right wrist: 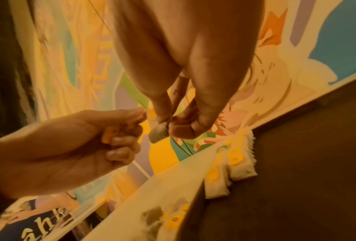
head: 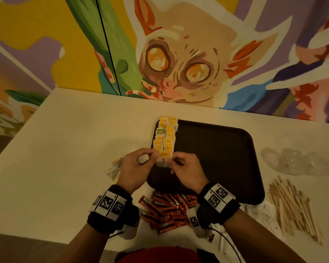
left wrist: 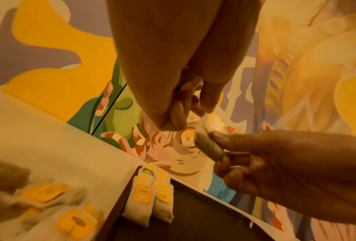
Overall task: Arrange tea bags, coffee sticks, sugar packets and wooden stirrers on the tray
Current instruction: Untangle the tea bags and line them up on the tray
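Two columns of yellow-tagged tea bags (head: 164,135) lie along the left edge of the dark tray (head: 226,149). Just above the tray's near left part, both hands hold one tea bag (head: 164,158) between them. My left hand (head: 153,155) pinches its left side and also keeps another bunched tea bag (head: 143,158) in its curled fingers. My right hand (head: 172,161) pinches the bag's right side. In the left wrist view the tea bag (left wrist: 209,144) hangs between the left fingers (left wrist: 172,114) and the right hand (left wrist: 275,163). In the right wrist view the right fingertips (right wrist: 162,119) pinch the bag (right wrist: 159,134).
Loose tea bags (head: 112,166) lie on the table left of the tray. Red coffee sticks (head: 165,209) are heaped at the near edge between my wrists. Wooden stirrers (head: 292,205) lie on white packets to the right, with crumpled clear plastic (head: 296,162) behind them. A painted wall stands behind the table.
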A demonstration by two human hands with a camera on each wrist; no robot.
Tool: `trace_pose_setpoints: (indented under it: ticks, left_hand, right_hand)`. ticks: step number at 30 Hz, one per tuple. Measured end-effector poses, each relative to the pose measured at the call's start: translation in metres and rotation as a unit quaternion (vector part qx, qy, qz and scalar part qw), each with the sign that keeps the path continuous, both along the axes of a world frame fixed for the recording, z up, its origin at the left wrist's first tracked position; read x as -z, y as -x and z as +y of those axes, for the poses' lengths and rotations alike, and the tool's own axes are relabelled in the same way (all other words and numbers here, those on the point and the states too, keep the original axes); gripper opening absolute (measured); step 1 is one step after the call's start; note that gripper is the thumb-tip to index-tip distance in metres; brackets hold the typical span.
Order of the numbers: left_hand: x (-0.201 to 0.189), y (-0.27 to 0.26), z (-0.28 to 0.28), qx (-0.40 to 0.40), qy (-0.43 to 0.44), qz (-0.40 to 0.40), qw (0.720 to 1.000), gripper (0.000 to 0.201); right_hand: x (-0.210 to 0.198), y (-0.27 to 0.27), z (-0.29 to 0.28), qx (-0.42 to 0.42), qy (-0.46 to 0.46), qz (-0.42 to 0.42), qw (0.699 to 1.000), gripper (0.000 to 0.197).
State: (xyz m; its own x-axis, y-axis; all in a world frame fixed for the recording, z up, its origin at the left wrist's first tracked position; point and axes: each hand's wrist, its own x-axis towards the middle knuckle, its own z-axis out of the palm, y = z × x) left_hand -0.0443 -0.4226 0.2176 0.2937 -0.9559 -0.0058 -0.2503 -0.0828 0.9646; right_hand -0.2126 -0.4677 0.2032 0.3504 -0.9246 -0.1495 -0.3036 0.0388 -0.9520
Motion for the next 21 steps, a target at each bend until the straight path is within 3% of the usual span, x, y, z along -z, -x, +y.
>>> trace_pose_setpoints:
  ticks: [6, 13, 21]
  left_hand:
    - [0.006, -0.005, 0.001, -0.05, -0.078, 0.08, 0.993, 0.01]
    - [0.011, -0.009, 0.0, -0.046, -0.093, 0.084, 0.991, 0.01]
    - [0.015, -0.01, -0.001, -0.046, -0.12, 0.114, 0.985, 0.009]
  right_hand:
    - [0.029, 0.004, -0.039, 0.015, -0.044, 0.146, 0.988, 0.017]
    - [0.056, -0.009, -0.07, 0.001, -0.082, 0.256, 0.963, 0.017]
    - [0.07, -0.015, -0.075, -0.008, -0.092, 0.277, 0.956, 0.008]
